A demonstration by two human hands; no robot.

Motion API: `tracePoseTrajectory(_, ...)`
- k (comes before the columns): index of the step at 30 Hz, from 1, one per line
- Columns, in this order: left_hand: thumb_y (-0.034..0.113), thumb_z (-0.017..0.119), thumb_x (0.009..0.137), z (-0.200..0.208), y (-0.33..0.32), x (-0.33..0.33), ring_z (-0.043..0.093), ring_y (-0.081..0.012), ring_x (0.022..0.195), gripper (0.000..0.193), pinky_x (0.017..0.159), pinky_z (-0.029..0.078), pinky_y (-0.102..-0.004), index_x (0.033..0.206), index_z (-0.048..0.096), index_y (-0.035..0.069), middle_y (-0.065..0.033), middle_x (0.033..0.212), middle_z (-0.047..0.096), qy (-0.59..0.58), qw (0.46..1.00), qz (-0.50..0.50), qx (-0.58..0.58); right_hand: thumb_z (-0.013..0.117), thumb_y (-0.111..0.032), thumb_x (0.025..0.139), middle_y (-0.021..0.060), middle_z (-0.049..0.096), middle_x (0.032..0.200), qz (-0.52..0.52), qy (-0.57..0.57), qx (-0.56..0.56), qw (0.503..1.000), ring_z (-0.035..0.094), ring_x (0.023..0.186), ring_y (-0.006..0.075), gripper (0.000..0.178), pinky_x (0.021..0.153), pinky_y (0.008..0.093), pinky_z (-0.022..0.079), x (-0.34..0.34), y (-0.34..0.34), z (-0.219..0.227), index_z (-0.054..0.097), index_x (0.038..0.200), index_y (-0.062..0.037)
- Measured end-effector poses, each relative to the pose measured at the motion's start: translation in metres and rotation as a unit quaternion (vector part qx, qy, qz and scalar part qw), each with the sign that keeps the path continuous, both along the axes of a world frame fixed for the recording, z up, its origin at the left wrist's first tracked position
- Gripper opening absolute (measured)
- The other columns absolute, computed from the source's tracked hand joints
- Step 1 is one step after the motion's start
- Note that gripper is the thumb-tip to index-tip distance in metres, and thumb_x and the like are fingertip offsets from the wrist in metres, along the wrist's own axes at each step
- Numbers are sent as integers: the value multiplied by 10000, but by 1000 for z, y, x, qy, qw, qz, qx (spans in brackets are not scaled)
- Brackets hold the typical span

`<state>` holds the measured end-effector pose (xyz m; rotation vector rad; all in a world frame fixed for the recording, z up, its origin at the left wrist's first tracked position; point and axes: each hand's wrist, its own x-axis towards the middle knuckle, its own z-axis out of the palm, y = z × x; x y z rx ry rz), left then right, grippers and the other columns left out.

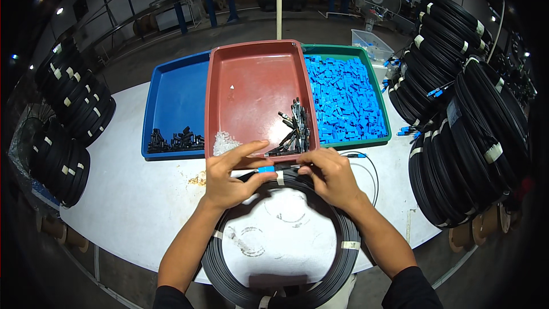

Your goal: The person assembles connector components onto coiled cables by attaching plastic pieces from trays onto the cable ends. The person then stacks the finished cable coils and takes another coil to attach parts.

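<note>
My left hand [231, 176] pinches a small blue fiber-optic connector [266, 169] between thumb and fingers, over the far side of a black cable coil [347, 226]. To its right, my right hand [331, 176] is closed with thumb and fingertips on the black cable end [290, 166] in line with that connector. The fingers partly hide where the two meet. White tape bands wrap the coil, which lies flat and overhangs the table's near edge. Beyond my right hand, another blue-tipped cable end [357, 155] loops out onto the table.
A red tray [257, 80] holding black connector parts and clear bits overlaps a blue tray [177, 91] with black pieces and a green tray [384, 120] full of blue connector housings. Cable coils are stacked left [74, 94] and right [457, 154] on the white table [137, 206].
</note>
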<state>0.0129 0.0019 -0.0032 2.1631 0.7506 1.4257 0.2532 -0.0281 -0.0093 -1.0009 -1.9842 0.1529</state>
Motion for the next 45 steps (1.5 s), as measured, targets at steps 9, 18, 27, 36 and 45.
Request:
tracePoseTrajectory(9,93,863,697,13,15,-58,689,-182,693,192,658,529,-308,870,799,39,-101,846,780,137,974,173,55,692,18,847,184,735,890,-61,-50,-190,979,718,820,344,181,759,428,547,60,29,-12,667,1026,2)
tracePoseTrajectory(18,113,840,738,35,-42,-56,725,-286,1042,465,906,521,-369,1185,722,60,-121,1046,773,218,934,254,123,695,-29,874,178,725,807,9,33,-251,967,718,765,272,111,724,386,539,45,28,-10,636,954,21)
tracePoseTrajectory(27,740,630,838,39,-110,98,690,-513,731,1038,715,551,-580,1546,305,55,-314,724,662,443,862,-145,-200,644,14,918,134,729,1065,17,64,-246,967,694,1005,225,237,898,362,537,65,12,-20,669,1151,-21)
tracePoseTrajectory(36,283,720,723,-11,-119,142,662,-557,748,775,756,548,-576,1367,426,-32,-351,715,635,335,897,-111,-266,614,23,953,102,724,1083,-55,284,-320,902,688,931,157,185,801,298,559,112,-49,-45,637,1136,10)
tracePoseTrajectory(45,299,802,686,73,-124,123,708,-420,783,730,765,544,-453,1308,519,41,-255,853,688,206,932,-126,-269,571,27,980,94,704,1027,-35,462,-259,848,675,848,121,174,715,251,563,74,-87,-62,603,1152,28)
